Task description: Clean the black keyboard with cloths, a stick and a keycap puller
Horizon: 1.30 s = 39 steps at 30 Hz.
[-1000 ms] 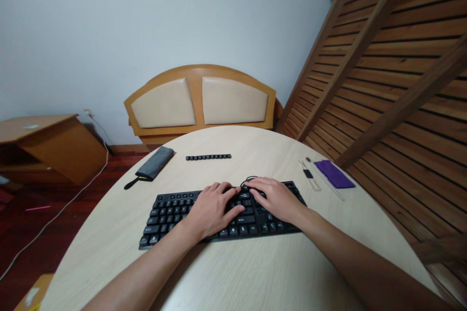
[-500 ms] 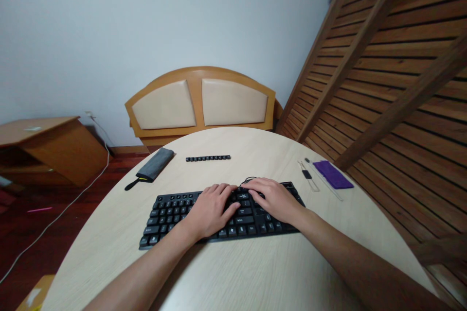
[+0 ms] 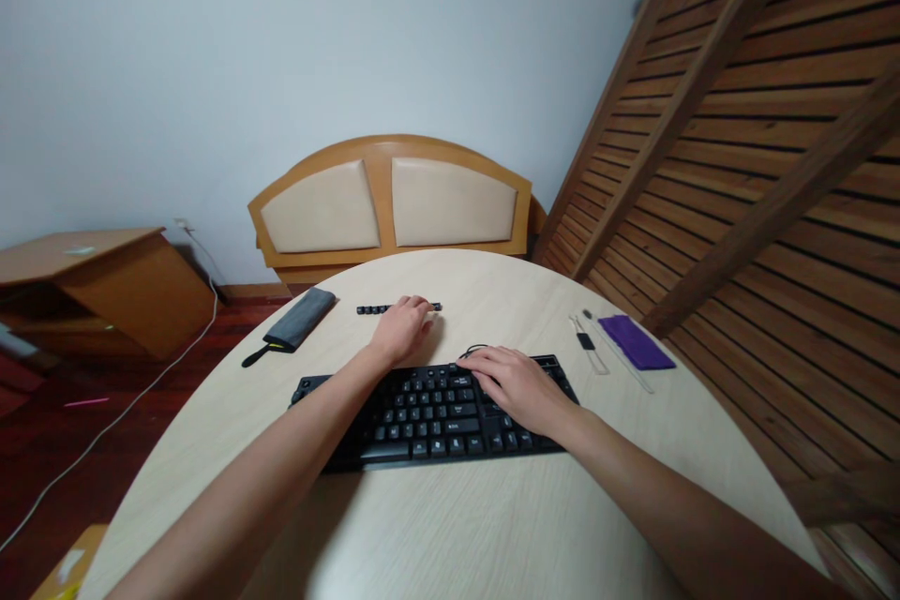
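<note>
A black keyboard [image 3: 428,412] lies on the pale round table [image 3: 450,525] in front of me, its left part covered by my forearm. Beyond it is a row of loose black keycaps [image 3: 369,309]. My left hand [image 3: 403,328] reaches over the right half of that row, fingers bent with the thumb a little apart. It hides several keycaps, and I cannot tell whether it touches one. Resting on the keyboard's right part, my right hand [image 3: 517,384] has its fingers stretched toward the upper edge of the keys.
A grey cloth pouch [image 3: 302,321] lies at the left. On the right are a wire keycap puller [image 3: 587,342], a thin brush [image 3: 622,354] and a purple cloth [image 3: 637,343]. The keyboard's cable [image 3: 474,349] curls behind it. Beyond stand a padded headboard [image 3: 385,206] and slatted wood [image 3: 745,206].
My left hand has moved forward from the keyboard to the row of keycaps, now covering its right half. My right hand stays on the keyboard. The view has shifted slightly.
</note>
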Tool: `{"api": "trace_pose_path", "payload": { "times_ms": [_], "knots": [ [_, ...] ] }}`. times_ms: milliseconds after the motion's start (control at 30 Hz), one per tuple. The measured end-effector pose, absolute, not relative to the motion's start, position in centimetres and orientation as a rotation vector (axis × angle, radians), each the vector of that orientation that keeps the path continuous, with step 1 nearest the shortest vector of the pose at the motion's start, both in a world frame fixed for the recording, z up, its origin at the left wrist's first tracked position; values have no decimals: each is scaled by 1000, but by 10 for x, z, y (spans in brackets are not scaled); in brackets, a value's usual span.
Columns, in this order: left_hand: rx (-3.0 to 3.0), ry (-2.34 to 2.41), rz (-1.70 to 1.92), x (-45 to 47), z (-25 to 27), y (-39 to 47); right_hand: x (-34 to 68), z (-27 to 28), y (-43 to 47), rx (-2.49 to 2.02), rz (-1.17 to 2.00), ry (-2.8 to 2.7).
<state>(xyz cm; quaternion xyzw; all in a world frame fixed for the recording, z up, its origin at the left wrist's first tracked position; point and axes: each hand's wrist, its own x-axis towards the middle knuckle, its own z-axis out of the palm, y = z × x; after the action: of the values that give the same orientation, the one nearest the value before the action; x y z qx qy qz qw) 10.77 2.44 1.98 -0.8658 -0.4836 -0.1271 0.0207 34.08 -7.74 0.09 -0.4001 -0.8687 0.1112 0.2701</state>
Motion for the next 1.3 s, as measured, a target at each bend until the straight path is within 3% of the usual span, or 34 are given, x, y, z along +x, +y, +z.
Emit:
{"api": "trace_pose_path", "payload": {
  "times_ms": [600,833,967,1300],
  "knots": [
    [-2625,-1520,-396,139,12,52,341,0,-78,-1073,292,-2362],
    [-2699,-1548,-590,117,18,-13,341,-3,-76,-1050,247,-2430],
    [-2834,-1724,-930,104,12,-46,340,-1,-78,-1065,250,-2424],
    [-2888,-1802,-1185,99,-13,-57,340,-1,-76,-1071,270,-2425]
  ]
}}
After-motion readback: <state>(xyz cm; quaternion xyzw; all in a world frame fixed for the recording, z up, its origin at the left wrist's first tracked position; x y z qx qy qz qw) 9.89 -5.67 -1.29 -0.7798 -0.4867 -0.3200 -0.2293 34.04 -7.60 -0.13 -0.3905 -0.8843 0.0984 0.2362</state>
